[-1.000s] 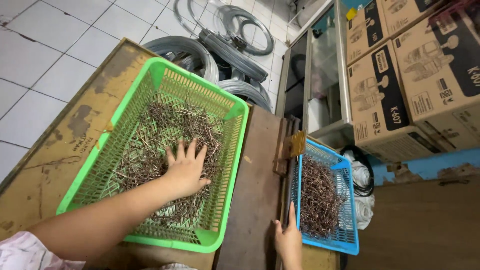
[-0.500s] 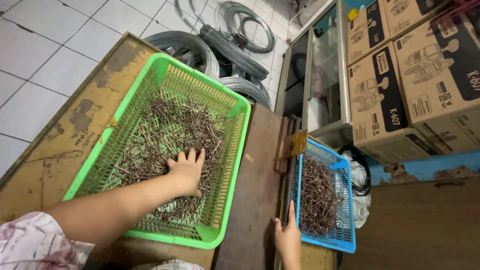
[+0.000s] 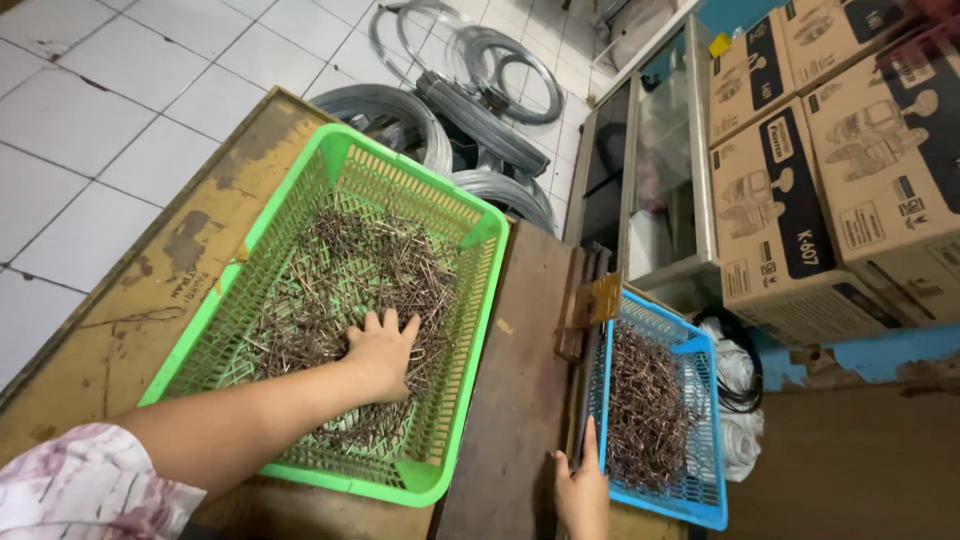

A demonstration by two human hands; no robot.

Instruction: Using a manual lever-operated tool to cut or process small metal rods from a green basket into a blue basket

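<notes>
A green plastic basket (image 3: 488, 292) sits on a worn wooden table (image 3: 150, 290) with a loose pile of thin brown nails (image 3: 350, 262) in it. My left hand (image 3: 381, 352) lies palm down on that pile, its fingers drawn together and curled into the nails. To the right, lower down, a smaller blue basket (image 3: 706, 420) holds more nails (image 3: 645, 400). My right hand (image 3: 582, 488) grips its near left edge at the bottom of the view, one finger stretched up along the rim; the other fingers are hidden.
Coils of grey wire (image 3: 470, 110) lie on the white tiled floor (image 3: 120, 110) beyond the table. A glass cabinet (image 3: 655, 150) and stacked cardboard boxes (image 3: 830, 170) stand at the right. A dark wooden board (image 3: 525, 370) lies between the baskets.
My left hand's fingers, spread wide on the nails a second ago, have pulled together and bent into the pile. The right hand stays on the blue basket's edge.
</notes>
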